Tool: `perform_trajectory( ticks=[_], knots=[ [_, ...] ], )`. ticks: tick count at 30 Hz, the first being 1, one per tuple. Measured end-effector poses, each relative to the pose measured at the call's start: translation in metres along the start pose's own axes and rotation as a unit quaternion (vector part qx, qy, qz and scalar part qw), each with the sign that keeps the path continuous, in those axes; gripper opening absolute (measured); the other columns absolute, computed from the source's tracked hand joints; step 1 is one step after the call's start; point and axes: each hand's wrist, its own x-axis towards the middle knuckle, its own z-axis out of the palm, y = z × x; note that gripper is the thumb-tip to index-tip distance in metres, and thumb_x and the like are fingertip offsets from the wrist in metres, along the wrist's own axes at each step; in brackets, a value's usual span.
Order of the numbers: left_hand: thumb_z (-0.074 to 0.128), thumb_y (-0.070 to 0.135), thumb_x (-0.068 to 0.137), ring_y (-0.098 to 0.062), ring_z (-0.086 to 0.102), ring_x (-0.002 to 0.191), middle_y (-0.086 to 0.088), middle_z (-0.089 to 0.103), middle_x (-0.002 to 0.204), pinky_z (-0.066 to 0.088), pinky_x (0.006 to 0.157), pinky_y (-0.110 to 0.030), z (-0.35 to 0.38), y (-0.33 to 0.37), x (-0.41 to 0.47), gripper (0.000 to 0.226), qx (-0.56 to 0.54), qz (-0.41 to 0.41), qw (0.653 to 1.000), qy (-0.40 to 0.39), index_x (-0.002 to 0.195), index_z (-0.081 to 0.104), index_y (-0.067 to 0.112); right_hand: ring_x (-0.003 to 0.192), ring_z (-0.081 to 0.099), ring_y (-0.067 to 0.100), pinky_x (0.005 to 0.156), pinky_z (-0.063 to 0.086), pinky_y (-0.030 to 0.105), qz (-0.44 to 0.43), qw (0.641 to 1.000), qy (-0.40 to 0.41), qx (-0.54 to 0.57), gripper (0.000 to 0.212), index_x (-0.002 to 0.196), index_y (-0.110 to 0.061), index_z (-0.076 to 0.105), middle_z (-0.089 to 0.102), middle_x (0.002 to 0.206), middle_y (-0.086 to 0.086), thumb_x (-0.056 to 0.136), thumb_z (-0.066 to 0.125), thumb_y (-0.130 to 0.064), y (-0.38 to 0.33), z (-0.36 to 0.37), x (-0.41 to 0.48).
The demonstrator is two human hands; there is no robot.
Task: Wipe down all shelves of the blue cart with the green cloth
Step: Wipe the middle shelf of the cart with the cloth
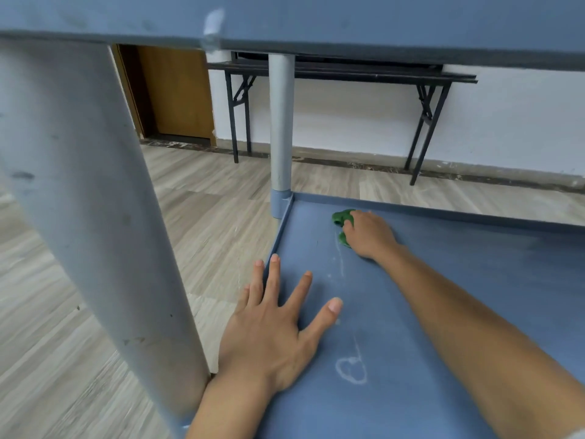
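The view looks in under the upper shelf of the blue cart, whose underside fills the top of the frame as a blurred band. The lower shelf spreads across the lower right and is cut off by the right and bottom edges.

The green cloth lies on this lower shelf just right of centre, near the shelf's far left corner. Most of it is hidden under the right hand; only two bunched green lumps show at the hand's left side. The right hand lies over the cloth with its fingers curled down around it. The fingertips themselves are out of sight. The forearm runs from there to the lower right corner of the frame.

The left hand lies flat on the shelf at lower centre, palm down, fingers straight and spread. Its outer fingers reach over the shelf's left rim.

White marks, a loop and a thin streak, show on the shelf between the two arms. What they are made of is unclear.

A thick grey near post, close and blurred, crosses the left of the frame. It hides part of the wooden floor. A slimmer far post stands at the shelf's far left corner. Behind it, a black folding table stands against a white wall, its top partly cut by the upper shelf. A brown door shows at upper left.
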Motion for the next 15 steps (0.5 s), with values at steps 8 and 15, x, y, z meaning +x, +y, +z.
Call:
perform_trajectory(
  ticks=[8,15],
  knots=[
    [0.006,0.091,0.081,-0.01,-0.044,0.142,0.011,-0.035,0.163,-0.015,0.123,-0.034,0.002,0.001,0.004,0.082,-0.015,0.006,1.0,-0.003,0.156,0.001,0.057,0.108,0.058,0.035,0.091,0.049,0.048,0.038,0.999,0.02,0.011,0.042,0.119,-0.01,0.057,0.059,0.125,0.016,0.096,0.033,-0.037,0.004,0.008,0.041],
    [0.001,0.092,0.077,-0.019,-0.039,0.148,0.007,-0.028,0.167,-0.014,0.126,-0.044,0.002,0.0,0.008,0.087,-0.003,0.001,1.0,-0.008,0.157,0.007,0.056,0.131,0.048,0.031,0.104,0.041,0.041,-0.043,0.999,-0.028,-0.01,0.05,0.144,-0.017,0.047,0.052,0.145,0.009,0.099,0.038,-0.037,0.004,-0.005,-0.046]
  ],
)
